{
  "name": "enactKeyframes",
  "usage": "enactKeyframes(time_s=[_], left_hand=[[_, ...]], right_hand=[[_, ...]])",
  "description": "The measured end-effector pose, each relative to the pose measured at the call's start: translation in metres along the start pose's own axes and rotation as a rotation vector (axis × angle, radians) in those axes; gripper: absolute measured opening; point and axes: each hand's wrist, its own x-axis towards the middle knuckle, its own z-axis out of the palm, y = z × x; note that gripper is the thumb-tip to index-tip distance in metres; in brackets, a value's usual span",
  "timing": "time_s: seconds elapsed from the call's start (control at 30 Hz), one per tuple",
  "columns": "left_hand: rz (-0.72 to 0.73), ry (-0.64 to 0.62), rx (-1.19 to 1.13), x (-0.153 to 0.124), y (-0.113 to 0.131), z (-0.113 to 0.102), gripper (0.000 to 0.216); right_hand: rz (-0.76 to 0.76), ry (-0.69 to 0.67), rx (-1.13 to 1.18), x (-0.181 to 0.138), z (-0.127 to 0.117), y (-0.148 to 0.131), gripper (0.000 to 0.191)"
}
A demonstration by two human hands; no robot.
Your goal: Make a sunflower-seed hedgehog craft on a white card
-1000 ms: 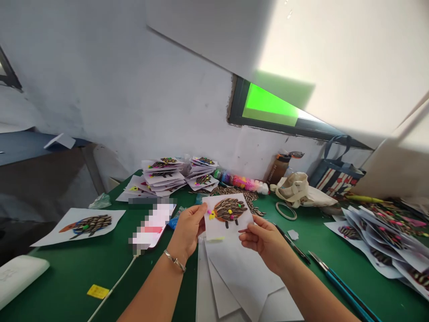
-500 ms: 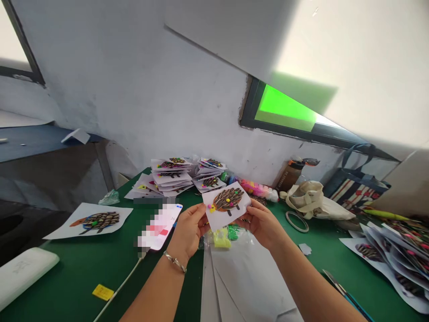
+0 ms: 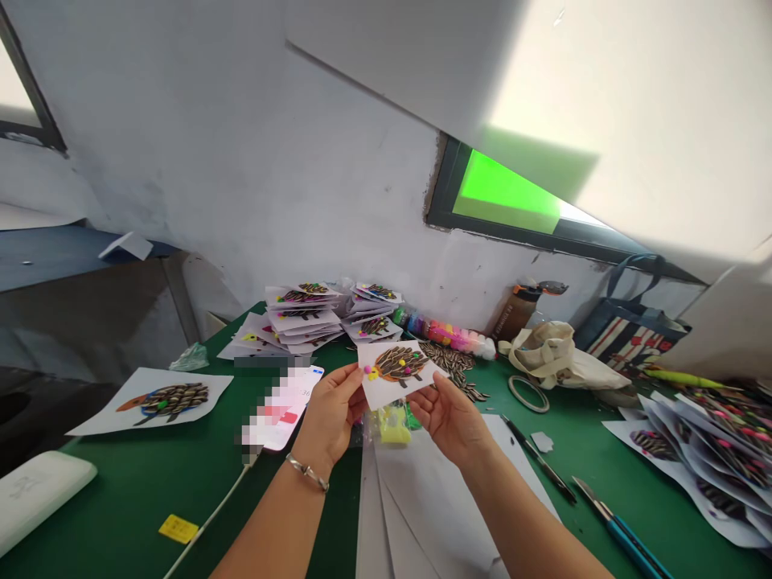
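A small white card [image 3: 395, 371] bearing a hedgehog made of sunflower seeds and coloured dots is held up between both hands above the green table [image 3: 121, 490]. My left hand [image 3: 329, 414] pinches its left edge, a bracelet on the wrist. My right hand [image 3: 449, 418] grips the card's lower right edge from beneath. Under the card lies a clear bag of yellow and green clay [image 3: 395, 422]. White paper sheets [image 3: 434, 507] lie on the table below my arms.
Stacks of finished cards [image 3: 301, 314] sit at the back by the wall, with loose seeds [image 3: 455, 362], clay tubs [image 3: 449, 331], a bottle [image 3: 519, 310] and bags. A phone [image 3: 281, 406] lies left. More cards [image 3: 712, 442], pliers [image 3: 615, 523] and a pen [image 3: 536, 458] lie right.
Both hands have tipped the card flatter and shifted it slightly left and down; the head view swung a little, showing the seeds and tools again.
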Motion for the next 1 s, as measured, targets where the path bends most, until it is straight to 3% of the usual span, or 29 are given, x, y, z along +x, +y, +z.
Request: enactKeyframes(time_s=[0.2, 0.4, 0.53, 0.67, 0.8, 0.9, 1.0], left_hand=[[0.024, -0.026, -0.011, -0.001, -0.001, 0.001, 0.012], [0.028, 0.096, -0.044, -0.001, 0.001, 0.001, 0.019], [-0.018, 0.127, 0.022, -0.001, -0.008, 0.004, 0.017], [-0.067, 0.078, 0.077, -0.004, -0.021, 0.005, 0.019], [-0.084, 0.041, 0.126, -0.006, -0.025, 0.006, 0.036], [-0.068, 0.047, 0.158, -0.006, -0.024, 0.006, 0.039], [-0.044, 0.037, 0.179, -0.005, -0.026, 0.005, 0.037]], right_hand=[[-0.001, -0.01, -0.073, 0.0, 0.012, 0.01, 0.023], [-0.088, -0.021, -0.059, 0.024, 0.013, -0.002, 0.021], [-0.212, 0.024, -0.043, 0.072, 0.039, -0.029, 0.025], [-0.252, 0.036, -0.053, 0.149, 0.086, -0.056, 0.02], [-0.201, 0.064, -0.113, 0.201, 0.111, -0.049, 0.006], [-0.157, 0.073, -0.188, 0.188, 0.097, -0.03, 0.01], [-0.146, 0.045, -0.268, 0.134, 0.061, -0.023, 0.017]])
